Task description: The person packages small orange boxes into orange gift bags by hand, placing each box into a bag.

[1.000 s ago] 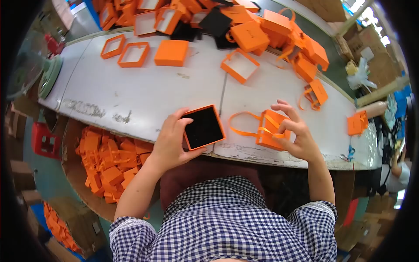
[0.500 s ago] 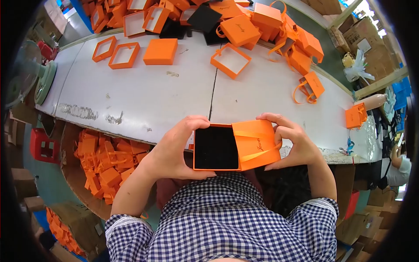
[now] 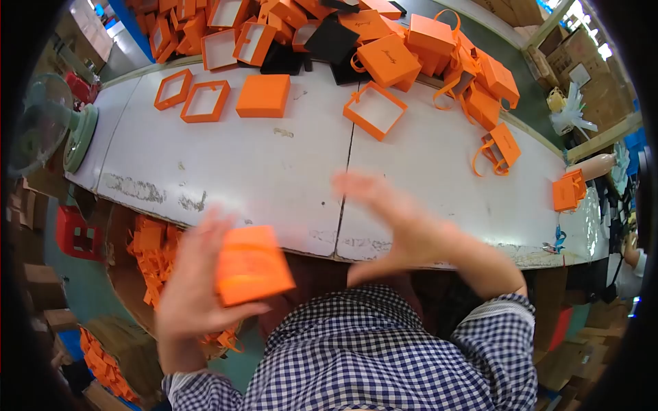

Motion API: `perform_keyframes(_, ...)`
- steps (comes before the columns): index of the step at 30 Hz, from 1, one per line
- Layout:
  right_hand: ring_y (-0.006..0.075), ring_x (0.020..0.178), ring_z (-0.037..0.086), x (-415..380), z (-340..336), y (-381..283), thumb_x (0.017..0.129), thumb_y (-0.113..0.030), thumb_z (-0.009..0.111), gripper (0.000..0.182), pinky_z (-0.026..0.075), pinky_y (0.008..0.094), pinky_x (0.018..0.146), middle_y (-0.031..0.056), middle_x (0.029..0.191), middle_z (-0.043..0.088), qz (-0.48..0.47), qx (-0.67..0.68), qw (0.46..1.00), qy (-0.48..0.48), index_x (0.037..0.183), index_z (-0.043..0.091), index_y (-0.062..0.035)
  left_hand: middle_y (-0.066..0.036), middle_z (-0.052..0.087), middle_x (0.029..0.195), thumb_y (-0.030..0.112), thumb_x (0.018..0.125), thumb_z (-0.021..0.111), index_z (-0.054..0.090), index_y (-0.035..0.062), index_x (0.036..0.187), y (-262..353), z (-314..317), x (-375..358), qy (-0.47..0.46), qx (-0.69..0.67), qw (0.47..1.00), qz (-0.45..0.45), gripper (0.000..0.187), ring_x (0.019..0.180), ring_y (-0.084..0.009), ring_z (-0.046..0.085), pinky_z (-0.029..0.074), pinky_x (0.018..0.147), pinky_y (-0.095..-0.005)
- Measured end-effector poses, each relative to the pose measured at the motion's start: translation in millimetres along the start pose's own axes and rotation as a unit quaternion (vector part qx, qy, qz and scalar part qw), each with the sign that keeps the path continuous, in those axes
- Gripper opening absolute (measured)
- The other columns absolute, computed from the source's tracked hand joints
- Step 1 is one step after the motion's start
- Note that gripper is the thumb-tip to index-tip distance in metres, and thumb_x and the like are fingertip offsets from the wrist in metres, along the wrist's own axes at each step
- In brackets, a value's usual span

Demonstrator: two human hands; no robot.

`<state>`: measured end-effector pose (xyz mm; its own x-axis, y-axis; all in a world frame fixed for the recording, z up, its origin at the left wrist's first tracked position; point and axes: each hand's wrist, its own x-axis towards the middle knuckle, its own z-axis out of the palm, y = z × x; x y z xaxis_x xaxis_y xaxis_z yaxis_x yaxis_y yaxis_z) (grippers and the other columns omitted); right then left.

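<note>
My left hand (image 3: 195, 281), blurred by motion, grips an orange box (image 3: 252, 266) from its left side, over the near left edge of the white table (image 3: 274, 171). The box looks closed, its orange top facing up; no black inside shows. To its right, my right hand (image 3: 391, 219) is raised over the table's near edge, fingers and thumb spread, holding nothing. Below the left hand, a large carton (image 3: 127, 288) holds many small orange boxes.
Across the table's far side lie orange trays (image 3: 205, 101), an orange lid (image 3: 264, 96), black pads (image 3: 332, 40) and heaped orange boxes (image 3: 388, 59). A green fan (image 3: 82, 137) stands at the left. An orange box with ribbon (image 3: 567, 190) sits at the right.
The orange box has gone from opened, with black inside showing, to closed. My left hand has carried it left. My right hand has let go and moved left, fingers spread.
</note>
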<state>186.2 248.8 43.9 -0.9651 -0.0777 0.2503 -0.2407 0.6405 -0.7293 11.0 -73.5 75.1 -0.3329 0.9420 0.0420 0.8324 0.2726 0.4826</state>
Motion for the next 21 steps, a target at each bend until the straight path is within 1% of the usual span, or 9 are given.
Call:
perform_keyframes(5, 0.041, 0.146, 0.041, 118.7, -61.4, 110.5, 0.08, -0.047, 0.086, 0.095, 0.04, 0.0475, 0.118, 0.0247, 0.154, 0.046, 0.037, -0.285, 0.936, 0.202, 0.15, 0.043, 0.0008, -0.031, 0.022, 0.167, 0.063, 0.066, 0.089, 0.024, 0.0033, 0.164, -13.3, -33.1, 28.0, 0.015, 0.17, 0.982, -0.087, 0.132, 0.155, -0.0473, 0.022, 0.021, 0.122, -0.0616)
perform_keyframes(9, 0.0472, 0.149, 0.035, 205.0, -60.6, 148.4, 0.079, -0.066, 0.079, 0.113, 0.035, 0.0593, 0.118, 0.0307, 0.157, 0.039, 0.144, -0.525, 0.823, 0.16, 0.155, 0.033, 0.0035, -0.029, 0.016, 0.17, 0.05, 0.075, 0.087, 0.018, 0.008, 0.167, -49.2, 10.9, 145.2, 0.04, 0.192, 0.98, -0.025, 0.122, 0.159, -0.0447, 0.015, 0.015, 0.125, -0.0605)
perform_keyframes(10, 0.0509, 0.15, 0.032, 218.7, -57.3, 159.4, 0.076, -0.07, 0.079, 0.122, 0.029, 0.0679, 0.118, 0.0313, 0.16, 0.035, 0.181, -0.519, 0.822, 0.147, 0.159, 0.026, 0.0021, -0.029, 0.016, 0.17, 0.05, 0.075, 0.087, 0.018, 0.008, 0.167, -52.5, 15.3, 174.6, 0.053, 0.19, 0.98, 0.008, 0.122, 0.159, -0.0447, 0.015, 0.015, 0.125, -0.0605)
perform_keyframes(12, 0.0478, 0.147, 0.036, 231.8, -53.5, 172.4, 0.073, -0.067, 0.082, 0.124, 0.031, 0.0678, 0.114, 0.0314, 0.156, 0.04, 0.225, -0.483, 0.836, 0.13, 0.159, 0.027, 0.0023, -0.027, 0.015, 0.171, 0.033, 0.077, 0.086, 0.018, 0.0104, 0.167, -63.3, 14.7, 224.2, -0.041, 0.212, 0.974, -0.068, 0.115, 0.16, -0.0438, 0.013, 0.013, 0.126, -0.0584)
perform_keyframes(14, 0.0424, 0.13, 0.05, 234.5, -36.6, 211.3, 0.076, -0.049, 0.082, 0.09, 0.042, 0.059, 0.101, 0.0267, 0.133, 0.058, 0.148, -0.584, 0.771, 0.205, 0.14, 0.048, 0.0036, -0.027, 0.013, 0.172, 0.027, 0.076, 0.083, 0.018, 0.0109, 0.167, -75.0, 15.7, 254.7, -0.08, 0.239, 0.966, -0.055, 0.113, 0.16, -0.0425, 0.01, 0.014, 0.127, -0.0561)
perform_keyframes(16, 0.0372, 0.108, 0.056, 220.5, -34.9, 201.3, 0.076, -0.042, 0.08, 0.065, 0.045, 0.0487, 0.088, 0.0214, 0.113, 0.064, 0.087, -0.562, 0.791, 0.225, 0.118, 0.059, 0.0034, -0.028, 0.017, 0.17, 0.015, 0.072, 0.078, 0.029, 0.0109, 0.163, -95.2, 21.8, 272.6, -0.13, 0.269, 0.954, -0.016, 0.103, 0.159, -0.0428, 0.015, 0.018, 0.127, -0.0537)
perform_keyframes(18, 0.0382, 0.114, 0.057, 206.7, -40.9, 201.1, 0.082, -0.032, 0.076, 0.054, 0.046, 0.0496, 0.095, 0.0209, 0.116, 0.064, 0.051, -0.473, 0.866, 0.155, 0.118, 0.059, 0.0046, -0.028, 0.025, 0.165, 0.016, 0.069, 0.08, 0.034, 0.01, 0.16, -95.4, 14.6, 273.8, -0.121, 0.261, 0.958, 0.004, 0.101, 0.155, -0.0432, 0.022, 0.022, 0.125, -0.0541)
perform_keyframes(20, 0.0395, 0.118, 0.057, 180.6, -52.0, 175.7, 0.088, -0.02, 0.068, 0.032, 0.046, 0.0496, 0.095, 0.0213, 0.117, 0.063, -0.078, -0.521, 0.816, 0.237, 0.111, 0.063, 0.0014, -0.027, 0.033, 0.159, 0.018, 0.066, 0.082, 0.039, 0.009, 0.157, -87.1, 5.9, 261.8, -0.114, 0.251, 0.961, 0.022, 0.1, 0.151, -0.0436, 0.029, 0.026, 0.123, -0.0545)
perform_keyframes(21, 0.0395, 0.118, 0.058, 166.7, -61.7, 150.4, 0.089, -0.02, 0.071, 0.033, 0.048, 0.0476, 0.094, 0.022, 0.119, 0.063, -0.063, -0.459, 0.856, 0.228, 0.113, 0.063, 0.0014, -0.025, 0.038, 0.149, 0.018, 0.064, 0.084, 0.042, 0.0094, 0.155, -80.6, -2.6, 249.9, -0.066, 0.197, 0.977, 0.053, 0.1, 0.144, -0.0431, 0.036, 0.029, 0.12, -0.0543)
